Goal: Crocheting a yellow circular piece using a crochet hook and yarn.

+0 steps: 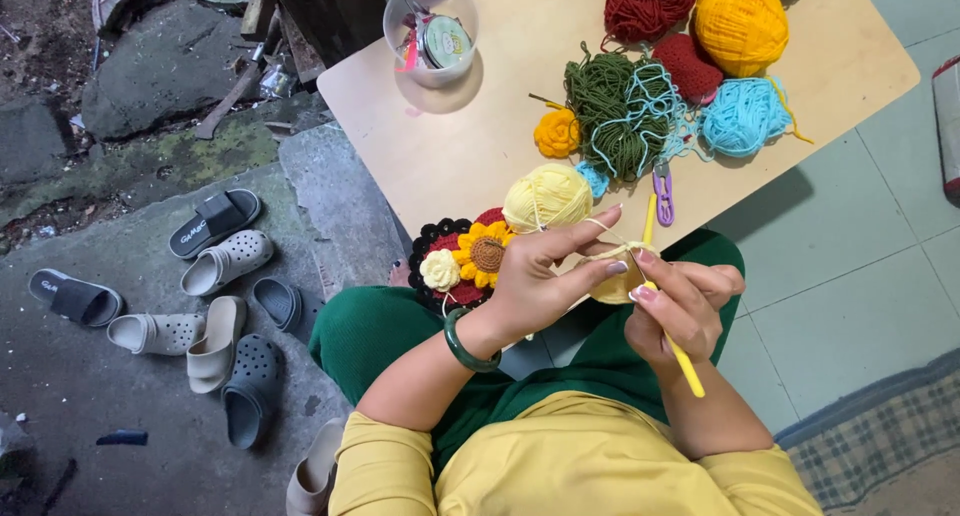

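Left hand (535, 281) raised, fingers pinched in a grip, right hand (680, 301) curled closed, forearms angled inward

Balls of red (650, 4), orange (741, 21), green (612, 111) and light blue yarn (742, 117) crowd a wooden tabletop (480, 146) beside a clear plastic cup (431, 31) and purple clip (664, 189); sandals (214, 222) and clogs (227, 261) lie scattered on the concrete floor (100, 396).
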